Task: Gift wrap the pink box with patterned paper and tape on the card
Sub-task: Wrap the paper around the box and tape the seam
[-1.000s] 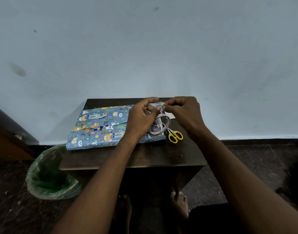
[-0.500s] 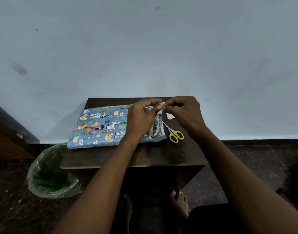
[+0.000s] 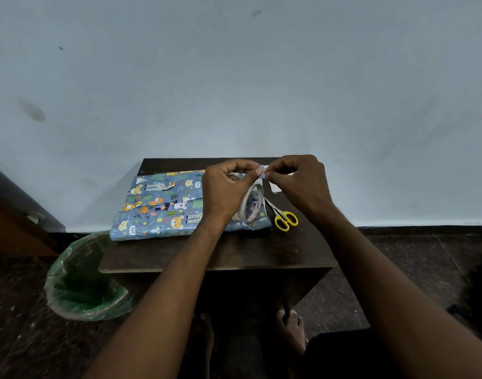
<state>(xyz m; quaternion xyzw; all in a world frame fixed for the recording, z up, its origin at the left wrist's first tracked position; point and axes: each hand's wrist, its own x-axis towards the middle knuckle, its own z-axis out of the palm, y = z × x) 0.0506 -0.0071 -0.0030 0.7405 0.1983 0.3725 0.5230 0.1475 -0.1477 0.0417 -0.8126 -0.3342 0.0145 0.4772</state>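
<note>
The box wrapped in blue animal-patterned paper [image 3: 163, 203] lies on the left half of the small dark table [image 3: 234, 253]. My left hand [image 3: 226, 190] holds a tape roll [image 3: 252, 205] just above the parcel's right end, the roll hanging below the fingers. My right hand [image 3: 297, 181] pinches the loose tape end [image 3: 264, 170] right by my left fingertips. A corner of a white card [image 3: 275, 188] shows on the table under my right hand, mostly hidden. No pink of the box is visible.
Yellow-handled scissors [image 3: 283, 218] lie on the table to the right of the parcel. A bin with a green liner [image 3: 84, 280] stands on the floor at the table's left front corner. The wall runs directly behind the table. My bare feet [image 3: 289, 324] are under the table.
The tape roll has turned edge-on and hangs lower from my left hand. Both hands stay close together at the tape end, shifted slightly away from me.
</note>
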